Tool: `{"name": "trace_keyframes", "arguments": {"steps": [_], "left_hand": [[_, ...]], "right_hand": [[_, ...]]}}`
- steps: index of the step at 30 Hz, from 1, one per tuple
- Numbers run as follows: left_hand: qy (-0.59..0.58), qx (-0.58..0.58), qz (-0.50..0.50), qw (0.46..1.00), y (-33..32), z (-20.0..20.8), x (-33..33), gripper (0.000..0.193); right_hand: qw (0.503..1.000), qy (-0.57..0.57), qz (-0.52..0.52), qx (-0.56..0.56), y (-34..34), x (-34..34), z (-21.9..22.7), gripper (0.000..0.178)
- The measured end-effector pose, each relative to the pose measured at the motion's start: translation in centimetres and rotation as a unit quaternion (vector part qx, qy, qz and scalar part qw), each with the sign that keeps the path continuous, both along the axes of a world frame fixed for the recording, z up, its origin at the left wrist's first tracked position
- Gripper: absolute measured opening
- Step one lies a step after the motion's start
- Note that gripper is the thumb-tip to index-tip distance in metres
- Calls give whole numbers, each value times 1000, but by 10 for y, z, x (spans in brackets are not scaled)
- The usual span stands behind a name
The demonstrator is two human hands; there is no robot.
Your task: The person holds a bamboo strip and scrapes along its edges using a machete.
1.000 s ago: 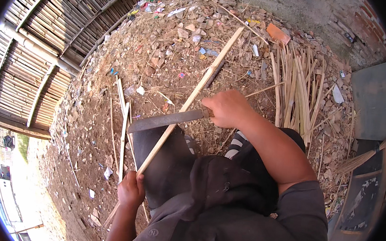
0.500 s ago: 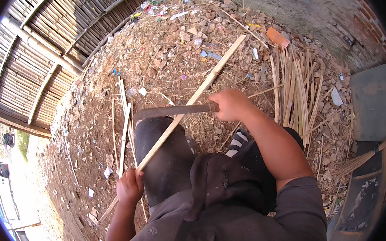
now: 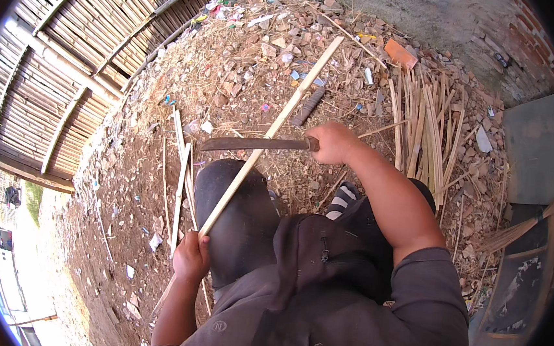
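Note:
A long pale bamboo strip (image 3: 237,183) slants from my left hand (image 3: 191,257) over my left thigh toward the far rubble. My left hand is wrapped round its lower part, beside the thigh. In my right hand (image 3: 334,143) is a machete (image 3: 253,144), its dark, worn blade pointing left. The blade crosses the strip just beyond my left knee; whether it cuts in cannot be made out. A short dark ridged piece (image 3: 309,106) shows right of the strip, beyond the blade.
Split bamboo strips (image 3: 424,126) lie heaped on the right, with several more strips (image 3: 179,191) left of my knee. Rubble and litter cover the ground. A bamboo-slat fence (image 3: 64,65) stands left, a brick wall (image 3: 528,43) far right, and a grey panel (image 3: 536,148) at right.
The blade has shifted slightly right and away from me along the strip. The strip's far end has swung a little left and farther out. The dark ridged piece now shows beyond the blade.

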State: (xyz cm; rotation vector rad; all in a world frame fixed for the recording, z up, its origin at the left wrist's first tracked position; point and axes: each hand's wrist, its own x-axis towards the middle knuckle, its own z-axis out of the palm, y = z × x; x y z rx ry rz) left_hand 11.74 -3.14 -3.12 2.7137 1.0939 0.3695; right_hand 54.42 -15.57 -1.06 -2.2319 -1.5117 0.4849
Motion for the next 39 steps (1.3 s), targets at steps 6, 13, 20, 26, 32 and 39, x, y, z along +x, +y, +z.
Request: {"name": "trace_keyframes", "arguments": {"steps": [6,13,20,26,32,39], "left_hand": [[35,-24,22,999,-7,7,-4,31],[35,-31,16,999,-14,10,-1,29],[49,-29,31,998,-9,13,8,29],[53,-42,22,997,-19,28,14,30],[105,-36,36,993,-18,32,20,31],[84,-47,24,995,-18,28,17,31]], "right_hand": [[999,-45,3,29,7,-17,-7,17],[977,-175,117,28,5,-55,8,17],[999,-16,18,-28,8,-20,2,22],[975,-161,137,68,10,-60,4,13],[999,-34,-21,-31,7,-10,-3,19],[995,-86,40,0,11,-41,9,25]]}}
